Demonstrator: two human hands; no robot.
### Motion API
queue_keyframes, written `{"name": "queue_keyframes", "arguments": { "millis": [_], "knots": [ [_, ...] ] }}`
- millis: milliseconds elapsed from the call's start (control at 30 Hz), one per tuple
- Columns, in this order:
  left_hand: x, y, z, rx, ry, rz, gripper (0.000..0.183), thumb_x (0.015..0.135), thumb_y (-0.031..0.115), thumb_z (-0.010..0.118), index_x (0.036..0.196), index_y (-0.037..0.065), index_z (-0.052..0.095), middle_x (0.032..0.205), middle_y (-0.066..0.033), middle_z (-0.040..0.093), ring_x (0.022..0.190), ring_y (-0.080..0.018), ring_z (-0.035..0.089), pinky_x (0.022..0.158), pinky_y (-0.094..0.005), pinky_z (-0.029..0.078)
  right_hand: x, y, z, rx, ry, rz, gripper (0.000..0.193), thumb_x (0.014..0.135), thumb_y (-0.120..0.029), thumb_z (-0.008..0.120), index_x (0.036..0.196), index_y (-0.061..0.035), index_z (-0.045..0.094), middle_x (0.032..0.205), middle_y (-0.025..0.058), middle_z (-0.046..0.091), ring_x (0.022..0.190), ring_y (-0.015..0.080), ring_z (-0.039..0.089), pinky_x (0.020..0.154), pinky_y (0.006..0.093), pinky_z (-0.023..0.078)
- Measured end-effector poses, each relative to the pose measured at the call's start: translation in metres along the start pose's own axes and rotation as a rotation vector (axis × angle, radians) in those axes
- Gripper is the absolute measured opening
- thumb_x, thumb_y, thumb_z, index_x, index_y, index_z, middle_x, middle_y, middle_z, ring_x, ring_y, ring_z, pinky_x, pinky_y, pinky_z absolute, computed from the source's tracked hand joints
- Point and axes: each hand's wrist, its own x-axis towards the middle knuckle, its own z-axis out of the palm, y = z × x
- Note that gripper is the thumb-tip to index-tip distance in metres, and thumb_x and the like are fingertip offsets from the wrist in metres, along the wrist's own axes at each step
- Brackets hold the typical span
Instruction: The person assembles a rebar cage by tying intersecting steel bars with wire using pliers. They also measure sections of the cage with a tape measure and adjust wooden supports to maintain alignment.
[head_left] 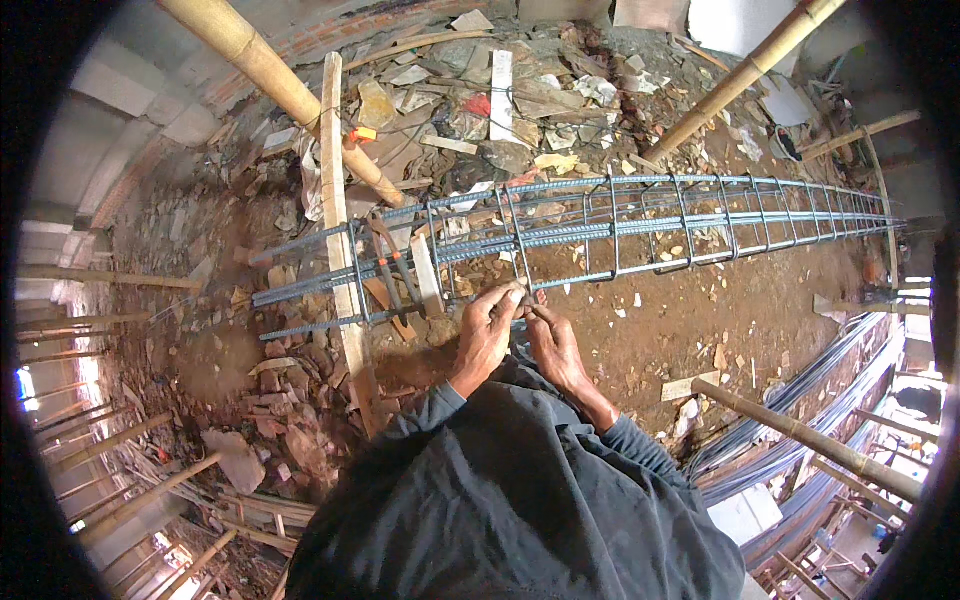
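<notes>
A long rebar cage (640, 225) of grey ribbed bars and square stirrups lies across the dirt, running from the left to the far right. My left hand (487, 330) and my right hand (553, 343) meet at its near bottom bar, fingers pinched together on what looks like thin tie wire at a stirrup (520, 255). The wire itself is too small to make out. Both forearms wear dark grey sleeves.
A wooden plank (340, 230) crosses under the cage at the left. Bamboo poles (270, 80) lean overhead and at the right (810, 440). Bundled rebar (800, 420) lies at the right. Broken bricks and rubble (290, 420) cover the ground.
</notes>
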Motion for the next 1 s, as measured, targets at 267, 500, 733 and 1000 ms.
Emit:
{"name": "queue_keyframes", "arguments": {
  "millis": [267,500,733,1000],
  "knots": [
    [-0.014,-0.022,-0.01,0.079,0.134,-0.174,0.032,0.107,0.027,0.069,0.114,-0.002,0.079,0.097,-0.0055,0.078,0.085,-0.0149,0.068,0.08,-0.0335,0.057,-0.023,-0.012,0.003,-0.317,-0.153,-0.128,0.018,0.105,-0.014,0.054,0.109,0.0003,0.063,0.089,0.0261,0.068,0.083,0.0497,0.069,0.07,0.0543,0.052],
    [-0.019,-0.03,-0.025,0.004,0.191,-0.161,0.03,0.104,0.027,0.073,0.109,-0.002,0.079,0.085,-0.0019,0.071,0.07,-0.005,0.057,0.062,-0.0235,0.049,-0.036,0.009,0.01,-0.478,-0.157,-0.082,0.03,0.105,-0.017,0.058,0.131,-0.0076,0.07,0.088,0.0146,0.078,0.074,0.0282,0.074,0.07,0.0421,0.059],
    [-0.025,-0.03,-0.023,-0.364,0.199,-0.282,0.028,0.103,0.027,0.074,0.106,-0.001,0.079,0.086,-0.0008,0.07,0.071,-0.005,0.056,0.063,-0.0214,0.047,-0.051,0.024,0.012,-0.525,-0.101,-0.232,0.041,0.095,-0.005,0.06,0.136,-0.0101,0.065,0.091,0.0132,0.076,0.08,0.0375,0.076,0.069,0.0476,0.061],
    [-0.024,-0.021,-0.013,-0.171,0.28,-0.123,0.028,0.102,0.027,0.075,0.101,0.0,0.079,0.083,-0.0015,0.073,0.069,-0.0067,0.06,0.062,-0.0237,0.049,-0.037,0.029,0.021,-0.653,0.006,-0.069,0.021,0.109,-0.025,0.055,0.115,-0.0061,0.062,0.079,0.0214,0.07,0.074,0.0436,0.072,0.066,0.0529,0.054]
  ]
}}
